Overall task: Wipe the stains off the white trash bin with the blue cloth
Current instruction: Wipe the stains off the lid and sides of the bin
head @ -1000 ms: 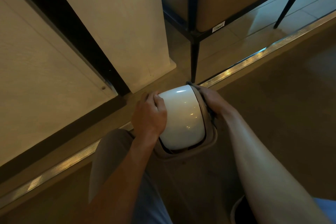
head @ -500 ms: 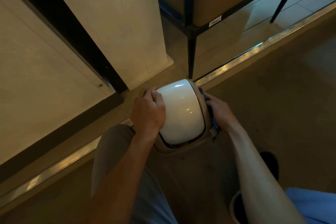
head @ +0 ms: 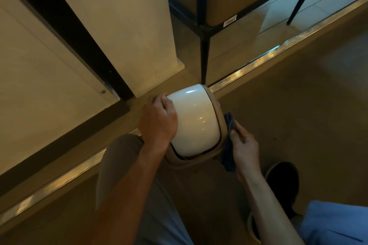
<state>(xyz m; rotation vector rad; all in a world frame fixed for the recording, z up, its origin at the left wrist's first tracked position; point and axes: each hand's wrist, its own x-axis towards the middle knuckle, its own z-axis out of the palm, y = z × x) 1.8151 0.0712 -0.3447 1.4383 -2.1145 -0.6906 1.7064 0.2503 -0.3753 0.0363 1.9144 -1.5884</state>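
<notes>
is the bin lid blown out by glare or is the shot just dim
Head view: dim, warm-tinted overall; only small glare spots on the white bin lid, not blown out; the blue cloth reads nearly grey in shadow; wide-angle bending tilts the black table leg.

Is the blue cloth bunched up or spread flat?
Bunched. The blue cloth hangs crumpled in the right hand, pressed against the side rim of the white trash bin.
</notes>
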